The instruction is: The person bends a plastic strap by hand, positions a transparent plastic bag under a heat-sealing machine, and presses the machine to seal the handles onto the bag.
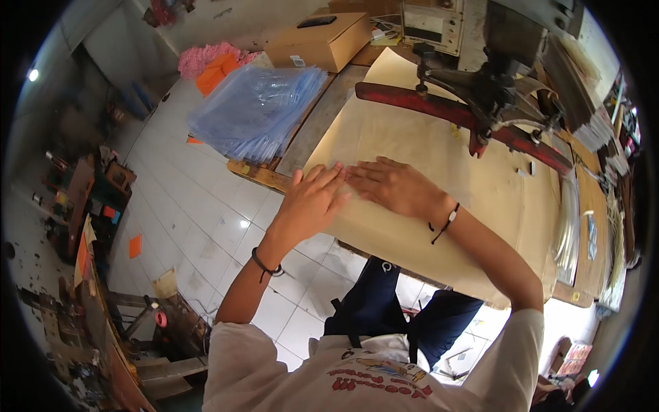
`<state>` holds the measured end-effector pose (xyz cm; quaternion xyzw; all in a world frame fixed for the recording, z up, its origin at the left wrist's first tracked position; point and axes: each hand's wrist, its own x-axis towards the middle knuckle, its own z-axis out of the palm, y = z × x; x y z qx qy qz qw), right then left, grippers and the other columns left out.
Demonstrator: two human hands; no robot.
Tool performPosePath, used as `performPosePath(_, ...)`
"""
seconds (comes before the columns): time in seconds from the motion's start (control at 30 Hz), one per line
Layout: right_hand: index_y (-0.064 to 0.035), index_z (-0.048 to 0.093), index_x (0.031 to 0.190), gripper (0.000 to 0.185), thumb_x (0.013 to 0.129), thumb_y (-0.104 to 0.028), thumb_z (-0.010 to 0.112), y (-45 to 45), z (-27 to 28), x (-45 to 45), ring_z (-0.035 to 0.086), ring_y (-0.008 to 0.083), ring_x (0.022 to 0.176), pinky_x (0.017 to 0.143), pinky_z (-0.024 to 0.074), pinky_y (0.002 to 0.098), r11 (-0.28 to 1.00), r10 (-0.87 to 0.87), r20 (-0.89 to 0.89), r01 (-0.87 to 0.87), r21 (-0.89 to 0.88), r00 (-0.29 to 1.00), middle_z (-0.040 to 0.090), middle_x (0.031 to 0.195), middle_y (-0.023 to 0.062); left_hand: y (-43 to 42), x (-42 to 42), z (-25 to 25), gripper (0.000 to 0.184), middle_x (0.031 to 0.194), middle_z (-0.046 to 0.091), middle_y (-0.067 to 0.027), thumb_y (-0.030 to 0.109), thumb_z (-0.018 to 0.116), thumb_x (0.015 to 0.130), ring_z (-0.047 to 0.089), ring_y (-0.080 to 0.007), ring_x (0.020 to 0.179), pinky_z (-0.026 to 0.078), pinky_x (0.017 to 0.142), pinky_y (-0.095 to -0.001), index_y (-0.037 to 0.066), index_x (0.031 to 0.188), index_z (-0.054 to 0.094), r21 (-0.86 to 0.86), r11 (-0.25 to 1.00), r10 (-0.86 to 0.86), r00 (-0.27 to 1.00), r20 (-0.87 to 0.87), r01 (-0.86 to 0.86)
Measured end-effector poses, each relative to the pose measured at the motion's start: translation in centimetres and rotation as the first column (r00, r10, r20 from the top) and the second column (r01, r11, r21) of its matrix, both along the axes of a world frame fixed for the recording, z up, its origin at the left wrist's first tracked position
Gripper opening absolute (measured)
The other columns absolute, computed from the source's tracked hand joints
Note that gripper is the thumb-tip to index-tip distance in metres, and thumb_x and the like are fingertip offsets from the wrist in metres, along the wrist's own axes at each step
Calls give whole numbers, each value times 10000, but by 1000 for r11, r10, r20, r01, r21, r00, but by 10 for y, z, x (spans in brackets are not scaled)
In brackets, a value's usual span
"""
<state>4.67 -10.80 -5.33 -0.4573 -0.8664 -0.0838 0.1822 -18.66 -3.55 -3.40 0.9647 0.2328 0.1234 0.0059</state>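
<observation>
My left hand lies at the left front edge of a large tan sheet on the worktable, its fingers extended. Beside it, my right hand rests flat on the same sheet, fingers stretched toward the left hand. The fingertips of the two hands are close together, and neither hand holds anything visible. Above the back part of the sheet stands a dark machine head with a long red bar. Small light and dark pieces lie on the sheet below the bar at the right.
Clear bluish plastic sheets are stacked at the table's left end. Behind them is a cardboard box with a dark phone-like object on top. Clear strips lie at the right side. Shelves and tools line the far left.
</observation>
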Motion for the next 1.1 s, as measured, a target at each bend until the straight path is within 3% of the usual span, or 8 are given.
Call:
performPosePath(0.1,-97,602,1356,413,1008,-310,533,-6,0,2,559,263,1316,1132,428,442,998,-32,45,29,62,998,600,1416,67,17,10,19,328,1189,703,-67,287,598,995,586,-239,1126,352,969,-445,24,1147,720,-121,993,9,1000,1,-9)
performPosePath(0.13,-107,610,1343,405,1000,-309,533,-7,3,5,570,255,1308,1124,435,449,995,-39,61,33,95,997,598,1419,65,24,13,18,237,994,719,-52,243,644,963,613,-229,1009,358,928,-436,30,956,748,-53,996,-63,995,71,67)
performPosePath(0.33,-95,666,1272,366,933,-231,641,-59,27,25,585,265,1271,1117,441,448,977,-209,156,212,2,965,623,1385,83,20,10,9,145,845,672,-51,189,717,907,602,-228,887,367,872,-386,57,847,722,-6,989,-147,980,133,149)
performPosePath(0.53,-94,748,1063,228,854,-185,749,-115,49,97,633,270,1134,999,509,403,959,-273,-158,257,-116,949,701,1213,61,15,12,5,196,778,626,-43,209,749,886,584,-221,807,377,843,-384,60,781,677,-52,987,-137,971,195,150)
performPosePath(0.73,-107,748,1102,239,879,-194,740,-126,25,128,636,292,1078,950,514,426,976,-208,-367,168,-139,907,707,1142,76,13,54,33,149,909,641,-33,219,733,881,611,-219,934,412,923,-386,77,892,691,176,926,-342,939,21,334)
performPosePath(0.83,-106,745,1108,227,898,-188,724,-126,18,131,636,295,1062,941,514,427,976,-210,-391,169,-137,896,708,1114,77,-9,99,19,248,1122,642,-48,212,698,898,604,-219,1110,422,1021,-405,68,1100,697,246,796,-564,825,-29,553)
performPosePath(0.93,-73,721,1124,221,916,-148,703,-128,17,133,635,315,1064,936,519,419,976,-210,-420,164,-143,883,695,1118,99,-33,135,13,401,1356,577,-78,194,665,918,546,-217,1268,402,1101,-420,42,1288,637,273,739,-616,782,-97,616)
performPosePath(1.1,-51,673,1167,269,909,-121,698,-132,17,131,618,333,1080,943,520,423,957,-284,-528,272,-103,800,653,1110,120,-23,161,9,534,1530,451,-109,196,633,946,476,-272,1351,372,1144,-438,9,1431,509,34,790,-610,790,-61,613)
